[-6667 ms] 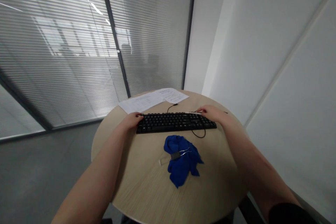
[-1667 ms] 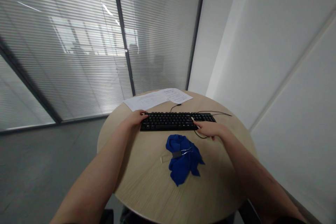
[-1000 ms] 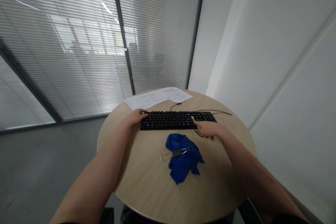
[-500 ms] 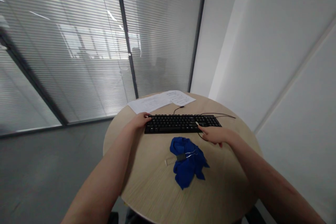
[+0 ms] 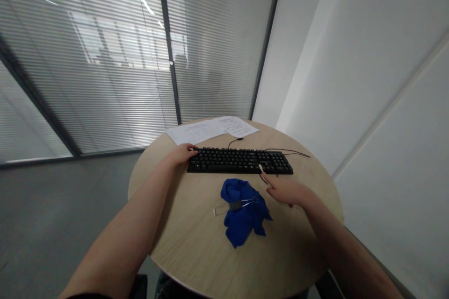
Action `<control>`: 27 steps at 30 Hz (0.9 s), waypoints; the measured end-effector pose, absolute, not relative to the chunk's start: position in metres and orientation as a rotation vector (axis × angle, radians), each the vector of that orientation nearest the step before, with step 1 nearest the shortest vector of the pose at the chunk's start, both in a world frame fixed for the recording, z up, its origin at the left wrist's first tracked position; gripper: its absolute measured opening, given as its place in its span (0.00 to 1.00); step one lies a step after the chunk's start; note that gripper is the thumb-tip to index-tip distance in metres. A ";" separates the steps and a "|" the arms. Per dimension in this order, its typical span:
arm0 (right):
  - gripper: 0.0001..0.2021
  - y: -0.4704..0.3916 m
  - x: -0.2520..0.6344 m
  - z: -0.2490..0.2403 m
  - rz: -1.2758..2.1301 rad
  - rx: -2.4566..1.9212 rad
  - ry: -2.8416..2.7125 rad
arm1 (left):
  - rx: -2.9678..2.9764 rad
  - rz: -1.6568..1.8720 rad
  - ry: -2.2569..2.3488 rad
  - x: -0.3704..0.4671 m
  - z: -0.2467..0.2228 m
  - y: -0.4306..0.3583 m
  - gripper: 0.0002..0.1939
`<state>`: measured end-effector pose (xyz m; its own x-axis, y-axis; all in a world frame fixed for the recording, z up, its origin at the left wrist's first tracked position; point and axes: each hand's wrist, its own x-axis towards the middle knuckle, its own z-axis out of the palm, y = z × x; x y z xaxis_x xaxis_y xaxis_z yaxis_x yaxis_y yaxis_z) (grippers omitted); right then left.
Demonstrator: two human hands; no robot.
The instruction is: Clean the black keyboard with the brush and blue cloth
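Note:
A black keyboard lies across the middle of the round wooden table. My left hand grips its upper left corner, with fingers closed around the edge. Below the navigation and arrow keys, my right hand pinches a small thin white-tipped stick; its exact kind is too small to tell. The white tip rests at the keyboard's lower edge. Nearer to me lies a crumpled blue cloth, with a black binder clip on it, its wire handles spread to both sides.
Printed paper sheets lie at the table's far edge. Behind the keyboard are a cable end with a plug and a black cable loop. A glass partition with blinds stands behind, and a white wall is on the right.
The view has shifted slightly, so everything sits a little further left. My right hand has drawn down off the keys toward the keyboard's front edge. My left hand keeps its grip.

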<state>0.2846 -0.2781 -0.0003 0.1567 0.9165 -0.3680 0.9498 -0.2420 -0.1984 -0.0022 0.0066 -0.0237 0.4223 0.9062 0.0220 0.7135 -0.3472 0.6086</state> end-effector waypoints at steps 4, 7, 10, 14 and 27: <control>0.33 -0.271 0.282 -0.007 -0.604 2.397 1.887 | 2.158 0.509 1.364 -0.002 -0.022 0.004 0.19; 0.33 -0.269 0.282 -0.008 -0.578 2.411 1.897 | 2.155 0.507 1.362 -0.001 -0.021 0.002 0.18; 0.35 -0.274 0.285 -0.003 -0.688 2.406 1.881 | 2.141 0.506 1.360 -0.001 -0.021 0.003 0.18; 0.35 -0.282 0.291 0.004 -0.816 2.384 1.857 | 2.098 0.521 1.347 -0.002 -0.023 0.006 0.18; 0.35 -0.275 0.291 -0.004 -0.708 2.356 1.915 | 2.100 0.519 1.345 -0.002 -0.025 0.010 0.20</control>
